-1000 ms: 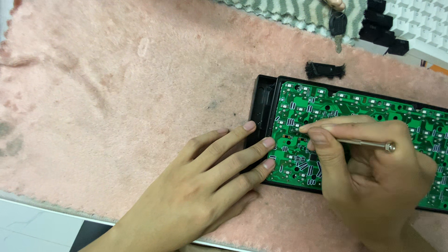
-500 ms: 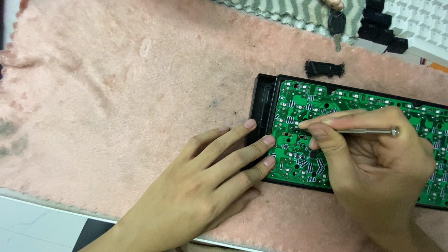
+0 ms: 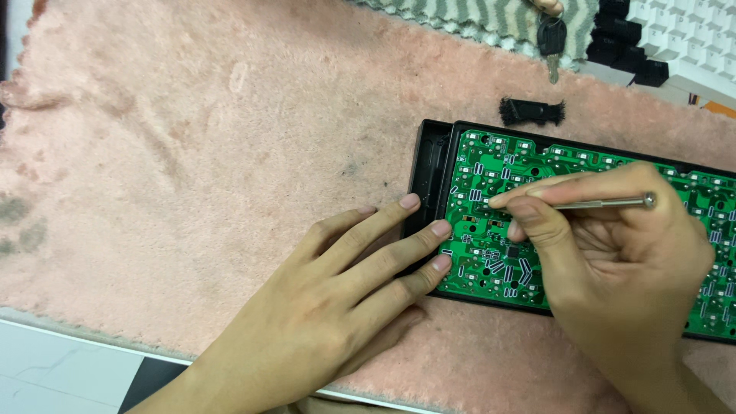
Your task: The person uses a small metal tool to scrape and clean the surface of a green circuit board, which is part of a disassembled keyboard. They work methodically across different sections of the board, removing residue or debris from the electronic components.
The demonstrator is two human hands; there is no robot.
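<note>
Hands at a green circuit board [image 3: 491, 165] on a pink towel [image 3: 192, 153]

Right hand [image 3: 613, 261] fingers pinch a thin metal tool [image 3: 606, 204] against the board; left hand [image 3: 337, 307] lies flat, fingers spread, holding nothing, pressing its black case [image 3: 429, 153].

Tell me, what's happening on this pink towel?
A person is working on a green circuit board seated in a black tray. The left hand lies flat, fingertips pressing the board's left edge. The right hand pinches a thin metal tool, its tip on the board. A small black brush and a key lie beyond.
</note>
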